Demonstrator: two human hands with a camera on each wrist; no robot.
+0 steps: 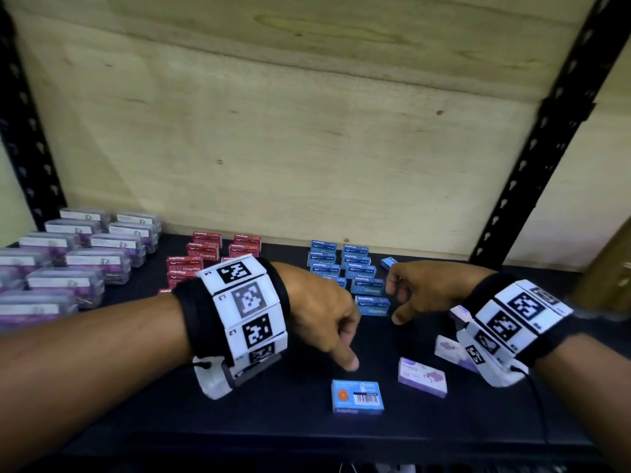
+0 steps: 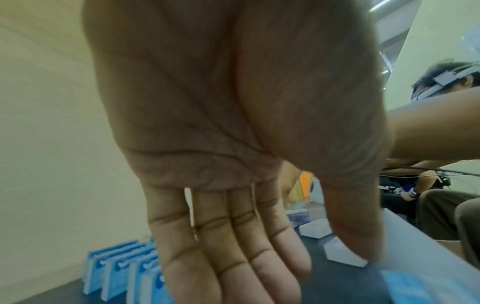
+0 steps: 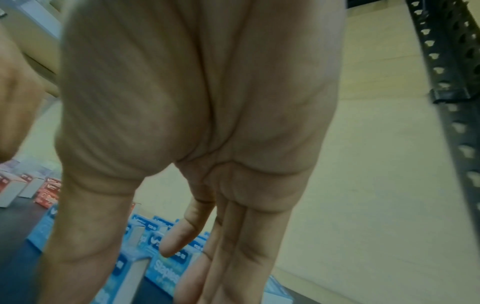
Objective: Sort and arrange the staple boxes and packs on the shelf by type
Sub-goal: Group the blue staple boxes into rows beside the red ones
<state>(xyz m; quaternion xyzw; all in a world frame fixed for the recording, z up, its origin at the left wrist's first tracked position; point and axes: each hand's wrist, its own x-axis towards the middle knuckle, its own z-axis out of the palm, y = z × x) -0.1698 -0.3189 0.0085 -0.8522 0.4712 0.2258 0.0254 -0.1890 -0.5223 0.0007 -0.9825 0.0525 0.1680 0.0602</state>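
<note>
Both my hands are empty, fingers loose: left hand [image 1: 321, 312] above the loose blue box [image 1: 357, 396], right hand [image 1: 415, 288] beside the blue row [image 1: 345, 268]. A careless reach could topple that row.

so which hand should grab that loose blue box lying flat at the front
Left. The left hand hangs just above the loose blue box, thumb pointing at it; the right hand is farther back beside the blue rows.

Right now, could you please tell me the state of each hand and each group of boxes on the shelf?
Left hand: open, empty, over the loose blue box.
Right hand: open, empty.
Loose blue box: flat, barcode up, apart from its group.
Blue boxes: upright in rows.
Red boxes: grouped in rows.
Lilac boxes: loose, unsorted.
Clear packs: in rows.
</note>
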